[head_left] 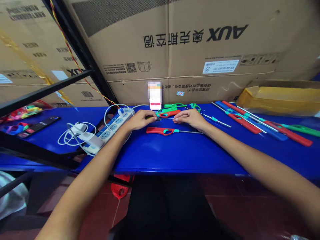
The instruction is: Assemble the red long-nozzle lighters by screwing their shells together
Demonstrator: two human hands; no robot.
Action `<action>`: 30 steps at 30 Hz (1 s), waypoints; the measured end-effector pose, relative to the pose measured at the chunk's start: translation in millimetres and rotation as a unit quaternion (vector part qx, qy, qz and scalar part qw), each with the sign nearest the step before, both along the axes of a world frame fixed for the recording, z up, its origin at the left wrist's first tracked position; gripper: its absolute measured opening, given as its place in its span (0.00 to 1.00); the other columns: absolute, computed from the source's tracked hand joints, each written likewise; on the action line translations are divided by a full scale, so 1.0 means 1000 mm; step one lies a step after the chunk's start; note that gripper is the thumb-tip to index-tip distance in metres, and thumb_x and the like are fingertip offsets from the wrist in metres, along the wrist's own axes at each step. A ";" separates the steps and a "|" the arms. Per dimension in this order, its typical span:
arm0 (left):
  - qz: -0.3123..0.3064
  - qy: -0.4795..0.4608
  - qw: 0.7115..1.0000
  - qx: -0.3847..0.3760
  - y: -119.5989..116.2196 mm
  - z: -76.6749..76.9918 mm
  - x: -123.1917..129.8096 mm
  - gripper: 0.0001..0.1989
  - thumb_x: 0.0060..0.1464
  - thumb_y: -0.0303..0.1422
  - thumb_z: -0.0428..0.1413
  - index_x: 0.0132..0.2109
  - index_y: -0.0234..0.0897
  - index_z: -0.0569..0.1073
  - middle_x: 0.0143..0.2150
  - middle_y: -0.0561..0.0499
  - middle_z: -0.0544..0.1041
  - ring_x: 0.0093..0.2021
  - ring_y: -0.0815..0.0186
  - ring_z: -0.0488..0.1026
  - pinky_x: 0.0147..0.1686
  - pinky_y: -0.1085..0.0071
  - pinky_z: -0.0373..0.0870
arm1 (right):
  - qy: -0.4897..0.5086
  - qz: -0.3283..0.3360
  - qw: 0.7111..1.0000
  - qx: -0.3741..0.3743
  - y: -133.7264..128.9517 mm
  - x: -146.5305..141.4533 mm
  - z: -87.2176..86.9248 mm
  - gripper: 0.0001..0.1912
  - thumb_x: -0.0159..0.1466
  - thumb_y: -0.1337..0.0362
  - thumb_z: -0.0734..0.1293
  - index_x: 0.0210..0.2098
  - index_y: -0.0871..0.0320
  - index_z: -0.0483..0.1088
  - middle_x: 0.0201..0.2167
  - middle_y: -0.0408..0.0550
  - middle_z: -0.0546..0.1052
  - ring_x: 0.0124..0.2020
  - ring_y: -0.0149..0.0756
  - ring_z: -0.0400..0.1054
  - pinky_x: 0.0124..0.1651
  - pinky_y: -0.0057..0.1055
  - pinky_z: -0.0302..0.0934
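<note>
Left hand [137, 120]: grasping thin metal rod [166, 118]. Right hand [190, 119]: fingers at rod, grip unclear. Below both hands: one red gas lighter [157, 130], apparently assembled, unheld.

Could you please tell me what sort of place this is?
Probably a small storeroom or workshop: there is a blue workbench with a power strip, stacked AUX cardboard cartons, and a black metal rack.
</note>
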State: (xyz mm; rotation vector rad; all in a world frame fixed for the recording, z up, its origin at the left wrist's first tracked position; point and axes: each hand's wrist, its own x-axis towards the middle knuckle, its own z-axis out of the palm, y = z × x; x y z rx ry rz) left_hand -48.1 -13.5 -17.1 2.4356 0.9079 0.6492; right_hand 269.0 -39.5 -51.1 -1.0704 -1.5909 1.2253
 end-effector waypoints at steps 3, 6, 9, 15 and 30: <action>0.014 0.007 0.999 -0.044 -0.001 -0.002 0.001 0.18 0.70 0.46 0.55 0.43 0.37 0.81 0.29 0.51 0.82 0.28 0.64 0.76 0.35 0.67 0.70 | -0.013 0.005 1.000 0.013 0.001 0.001 0.000 0.12 0.55 0.54 0.85 0.36 0.51 0.88 0.40 0.52 0.90 0.47 0.52 0.88 0.60 0.52 0.81; 0.021 0.008 0.999 -0.035 -0.002 -0.003 0.002 0.17 0.70 0.45 0.55 0.42 0.38 0.81 0.26 0.53 0.79 0.27 0.64 0.74 0.34 0.67 0.69 | -0.020 0.005 1.000 0.020 0.002 0.001 0.001 0.10 0.56 0.56 0.84 0.36 0.50 0.88 0.40 0.52 0.90 0.46 0.53 0.88 0.60 0.53 0.81; 0.009 -0.015 1.000 0.014 0.000 -0.004 0.003 0.15 0.67 0.43 0.58 0.42 0.37 0.82 0.39 0.47 0.85 0.39 0.60 0.80 0.43 0.65 0.73 | -0.020 -0.002 1.000 0.022 0.002 0.000 0.001 0.10 0.55 0.56 0.84 0.36 0.50 0.88 0.39 0.52 0.90 0.46 0.52 0.88 0.60 0.53 0.81; 0.014 -0.033 0.999 0.026 0.002 -0.008 0.003 0.12 0.62 0.42 0.63 0.44 0.37 0.81 0.44 0.46 0.85 0.44 0.59 0.80 0.47 0.63 0.74 | -0.033 -0.007 0.999 0.016 0.001 0.001 0.004 0.15 0.52 0.51 0.86 0.35 0.50 0.87 0.39 0.51 0.91 0.46 0.52 0.88 0.59 0.51 0.81; 0.015 -0.059 0.998 0.005 0.003 -0.014 0.007 0.11 0.56 0.36 0.65 0.44 0.40 0.75 0.47 0.46 0.82 0.47 0.59 0.78 0.50 0.61 0.75 | -0.063 0.007 0.997 0.033 0.001 0.003 0.004 0.06 0.57 0.58 0.83 0.34 0.48 0.88 0.39 0.51 0.90 0.49 0.54 0.87 0.63 0.55 0.79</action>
